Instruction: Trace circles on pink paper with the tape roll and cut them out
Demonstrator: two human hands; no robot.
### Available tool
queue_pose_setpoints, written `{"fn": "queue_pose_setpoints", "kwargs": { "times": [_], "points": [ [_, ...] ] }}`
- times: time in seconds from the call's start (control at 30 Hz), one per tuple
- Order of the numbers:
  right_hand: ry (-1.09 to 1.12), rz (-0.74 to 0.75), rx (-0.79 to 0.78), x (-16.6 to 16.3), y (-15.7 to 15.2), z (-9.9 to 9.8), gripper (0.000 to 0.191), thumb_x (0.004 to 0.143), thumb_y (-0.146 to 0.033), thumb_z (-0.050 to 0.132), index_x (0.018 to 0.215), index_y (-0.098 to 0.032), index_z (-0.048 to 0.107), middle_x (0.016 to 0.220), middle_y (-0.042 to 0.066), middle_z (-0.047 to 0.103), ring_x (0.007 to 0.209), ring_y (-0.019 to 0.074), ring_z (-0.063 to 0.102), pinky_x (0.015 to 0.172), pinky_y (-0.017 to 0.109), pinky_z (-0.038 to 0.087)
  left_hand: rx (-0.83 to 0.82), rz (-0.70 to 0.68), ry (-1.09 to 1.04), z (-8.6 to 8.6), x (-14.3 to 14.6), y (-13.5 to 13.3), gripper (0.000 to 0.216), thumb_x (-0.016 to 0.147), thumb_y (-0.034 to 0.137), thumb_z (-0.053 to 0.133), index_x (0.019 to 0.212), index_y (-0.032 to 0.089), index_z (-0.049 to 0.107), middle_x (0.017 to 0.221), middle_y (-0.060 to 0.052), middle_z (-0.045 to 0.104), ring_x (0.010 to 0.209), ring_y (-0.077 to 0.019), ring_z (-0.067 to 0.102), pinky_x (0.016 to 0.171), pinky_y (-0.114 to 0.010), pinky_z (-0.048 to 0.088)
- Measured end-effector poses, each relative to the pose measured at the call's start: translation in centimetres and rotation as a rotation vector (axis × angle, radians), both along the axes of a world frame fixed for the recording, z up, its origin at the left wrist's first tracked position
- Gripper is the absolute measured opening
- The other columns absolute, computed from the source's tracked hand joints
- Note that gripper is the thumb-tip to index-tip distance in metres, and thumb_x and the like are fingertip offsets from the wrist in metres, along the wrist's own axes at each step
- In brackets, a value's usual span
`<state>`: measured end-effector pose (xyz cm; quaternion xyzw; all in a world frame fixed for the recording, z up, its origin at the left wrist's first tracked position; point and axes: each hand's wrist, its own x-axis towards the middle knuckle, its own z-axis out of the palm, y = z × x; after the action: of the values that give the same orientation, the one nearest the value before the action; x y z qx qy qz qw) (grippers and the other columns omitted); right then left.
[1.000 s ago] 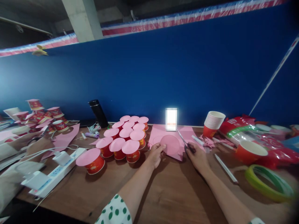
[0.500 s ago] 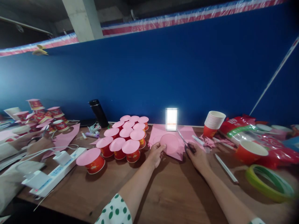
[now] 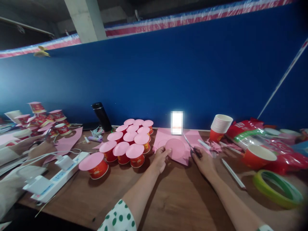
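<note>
My left hand (image 3: 162, 159) pinches the left edge of a round pink paper disc (image 3: 175, 148) between thumb and fingers. Just right of the disc, my right hand (image 3: 203, 160) is closed round the handles of a pair of scissors (image 3: 189, 143), whose blades point up and away to the left. Under and behind the disc lie pink paper sheets (image 3: 193, 138), one with a circle outline on it. Left of my hands, several red paper cups (image 3: 98, 170) stand in rows, each topped with a pink disc (image 3: 91, 161).
At left are a white power strip (image 3: 60, 179), a black flask (image 3: 101, 116) and a co-worker's hand (image 3: 42, 149) near stacked red cups. On the right lie a white pen (image 3: 233, 174), green tape roll (image 3: 278, 189), nested cups (image 3: 220, 125) and a red plastic bag (image 3: 245, 128).
</note>
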<state>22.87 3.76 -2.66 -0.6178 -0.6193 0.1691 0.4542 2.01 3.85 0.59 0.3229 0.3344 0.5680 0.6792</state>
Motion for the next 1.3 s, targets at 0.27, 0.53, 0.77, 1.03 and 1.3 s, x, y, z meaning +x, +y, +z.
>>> {"fn": "queue_pose_setpoints", "kwargs": {
  "times": [0.27, 0.53, 0.77, 1.03, 1.3],
  "points": [
    [-0.003, 0.001, 0.000, -0.1, 0.0, 0.1, 0.040, 0.077, -0.035, 0.053, 0.112, -0.015, 0.058, 0.103, 0.014, 0.069, 0.095, 0.0258, 0.065, 0.084, 0.040, 0.050, -0.007, 0.009, 0.001, 0.0, -0.1, 0.0, 0.033, 0.056, 0.029, 0.079, 0.079, 0.013, 0.060, 0.070, -0.003, 0.066, 0.058, -0.0100, 0.060, 0.052, -0.018, 0.045],
    [-0.019, -0.007, -0.006, -0.3, -0.3, 0.7, 0.042, 0.076, -0.036, 0.052, 0.111, -0.014, 0.059, 0.103, 0.015, 0.069, 0.094, 0.0263, 0.065, 0.083, 0.041, 0.050, -0.017, 0.003, 0.011, -0.3, -0.1, 0.1, 0.032, 0.056, 0.028, 0.078, 0.077, 0.015, 0.058, 0.063, 0.000, 0.062, 0.050, -0.0088, 0.056, 0.049, -0.019, 0.043],
    [-0.047, 0.001, 0.003, -0.1, -0.3, 0.5, 0.041, 0.077, -0.036, 0.052, 0.111, -0.015, 0.058, 0.102, 0.014, 0.069, 0.093, 0.0257, 0.065, 0.083, 0.041, 0.050, 0.029, 0.051, -0.037, -0.4, -0.1, 0.2, 0.030, 0.057, 0.026, 0.079, 0.078, 0.015, 0.061, 0.074, -0.001, 0.064, 0.064, -0.0089, 0.059, 0.062, -0.020, 0.047],
    [0.137, -0.011, 0.102, -1.2, -1.2, 2.3, 0.047, 0.076, -0.041, 0.053, 0.113, -0.012, 0.057, 0.106, 0.017, 0.067, 0.097, 0.0270, 0.063, 0.075, 0.038, 0.053, -0.001, 0.062, 0.002, 0.0, -0.2, 0.0, 0.030, 0.055, 0.025, 0.080, 0.077, 0.014, 0.063, 0.069, 0.003, 0.060, 0.052, -0.0026, 0.050, 0.044, -0.011, 0.037],
    [0.187, 0.038, 0.134, -2.4, -2.3, 3.2, 0.041, 0.078, -0.037, 0.054, 0.113, -0.014, 0.056, 0.105, 0.016, 0.067, 0.095, 0.0257, 0.064, 0.071, 0.034, 0.054, -0.009, 0.069, -0.068, 0.1, -0.1, 0.2, 0.034, 0.052, 0.027, 0.083, 0.070, 0.014, 0.058, 0.066, 0.003, 0.059, 0.060, -0.0063, 0.056, 0.063, -0.020, 0.050]
  ]
}}
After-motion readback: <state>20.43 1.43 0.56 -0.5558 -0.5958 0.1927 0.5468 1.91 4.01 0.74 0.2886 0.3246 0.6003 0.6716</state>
